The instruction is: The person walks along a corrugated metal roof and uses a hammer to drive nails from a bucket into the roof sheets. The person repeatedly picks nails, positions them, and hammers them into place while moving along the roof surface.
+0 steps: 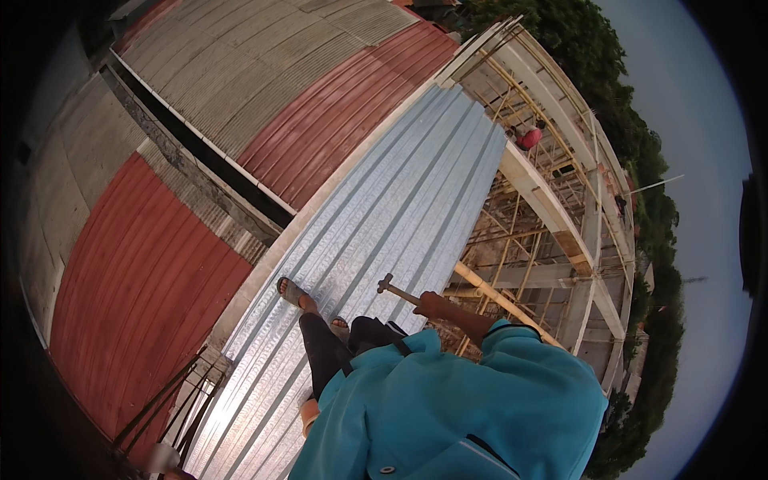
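Observation:
My right hand (430,305) is closed around the wooden handle of a hammer (398,291). The hammer's head points left, held above a shiny corrugated metal roofing sheet (382,208). My right forearm comes out of a teal jacket sleeve (512,332). I stand on the sheet in sandals, one sandal (290,290) near its left edge. My left arm runs out past the lower edge, and I cannot make out that hand. Beside my leg is a small tan-orange object (309,413), partly hidden by the jacket.
Right of the sheet, the roof drops open over bamboo scaffolding (520,248) and concrete beams (548,192). A person in red (528,138) is at the far edge. Red roofing (152,296) lies left. Dark rods (172,400) and a blurred pale object (164,458) are at lower left.

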A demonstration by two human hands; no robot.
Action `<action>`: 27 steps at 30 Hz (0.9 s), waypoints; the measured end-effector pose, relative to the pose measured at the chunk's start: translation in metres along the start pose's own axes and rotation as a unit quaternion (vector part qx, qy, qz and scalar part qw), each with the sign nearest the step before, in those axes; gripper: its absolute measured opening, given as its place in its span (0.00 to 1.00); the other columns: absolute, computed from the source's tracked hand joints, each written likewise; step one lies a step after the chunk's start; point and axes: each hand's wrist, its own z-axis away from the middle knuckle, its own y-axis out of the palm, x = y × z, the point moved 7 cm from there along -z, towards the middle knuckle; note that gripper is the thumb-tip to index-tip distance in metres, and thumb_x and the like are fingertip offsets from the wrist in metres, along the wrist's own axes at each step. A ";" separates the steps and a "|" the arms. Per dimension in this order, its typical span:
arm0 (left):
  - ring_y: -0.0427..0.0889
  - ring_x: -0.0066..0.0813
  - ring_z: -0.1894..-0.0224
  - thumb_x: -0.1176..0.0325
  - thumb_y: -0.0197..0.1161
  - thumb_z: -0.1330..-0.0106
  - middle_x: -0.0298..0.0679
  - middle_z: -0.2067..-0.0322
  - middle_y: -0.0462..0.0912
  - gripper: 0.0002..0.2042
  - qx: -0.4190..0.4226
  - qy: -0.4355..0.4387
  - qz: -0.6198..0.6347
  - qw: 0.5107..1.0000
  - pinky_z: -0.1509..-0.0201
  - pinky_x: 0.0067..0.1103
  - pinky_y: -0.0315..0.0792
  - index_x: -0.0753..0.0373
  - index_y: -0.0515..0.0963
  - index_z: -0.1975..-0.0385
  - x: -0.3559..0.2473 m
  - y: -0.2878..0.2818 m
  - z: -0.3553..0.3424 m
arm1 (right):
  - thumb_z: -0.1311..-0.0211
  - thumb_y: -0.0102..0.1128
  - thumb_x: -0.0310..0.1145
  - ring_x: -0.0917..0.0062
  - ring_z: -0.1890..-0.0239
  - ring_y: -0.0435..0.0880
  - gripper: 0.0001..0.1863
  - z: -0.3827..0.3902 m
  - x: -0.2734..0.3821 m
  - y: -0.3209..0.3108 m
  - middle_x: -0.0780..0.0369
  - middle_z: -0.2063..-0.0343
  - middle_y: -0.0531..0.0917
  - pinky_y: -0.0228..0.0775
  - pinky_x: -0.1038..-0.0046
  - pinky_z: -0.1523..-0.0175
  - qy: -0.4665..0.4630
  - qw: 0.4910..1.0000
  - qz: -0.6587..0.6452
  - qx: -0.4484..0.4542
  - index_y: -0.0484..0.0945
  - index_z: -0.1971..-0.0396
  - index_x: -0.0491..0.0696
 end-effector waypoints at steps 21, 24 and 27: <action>0.83 0.58 0.57 0.53 0.46 0.27 0.59 0.64 0.84 0.23 -0.303 0.087 0.094 0.944 0.51 0.44 0.75 0.70 0.78 0.58 -0.105 -0.319 -0.186 | 0.46 0.67 0.50 0.53 0.62 0.85 0.26 -0.069 0.105 -0.015 0.46 0.68 0.84 0.76 0.56 0.55 -0.115 0.993 -0.017 -0.034 0.81 0.68 0.37; 0.83 0.58 0.57 0.53 0.46 0.27 0.59 0.64 0.84 0.23 -0.348 0.025 0.143 0.926 0.52 0.44 0.76 0.70 0.78 0.59 -0.042 -0.371 -0.201 | 0.48 0.69 0.52 0.53 0.71 0.85 0.27 -0.057 0.157 -0.045 0.48 0.78 0.83 0.76 0.58 0.64 -0.214 0.973 0.079 -0.038 0.80 0.76 0.36; 0.83 0.58 0.58 0.54 0.46 0.27 0.59 0.64 0.84 0.22 -0.418 -0.056 0.118 0.899 0.52 0.44 0.76 0.70 0.78 0.59 -0.043 -0.459 -0.173 | 0.43 0.69 0.33 0.82 0.90 0.71 0.14 -0.080 0.184 -0.025 0.64 0.88 0.75 0.64 0.73 0.84 -0.147 0.983 -0.084 0.064 0.75 0.81 0.43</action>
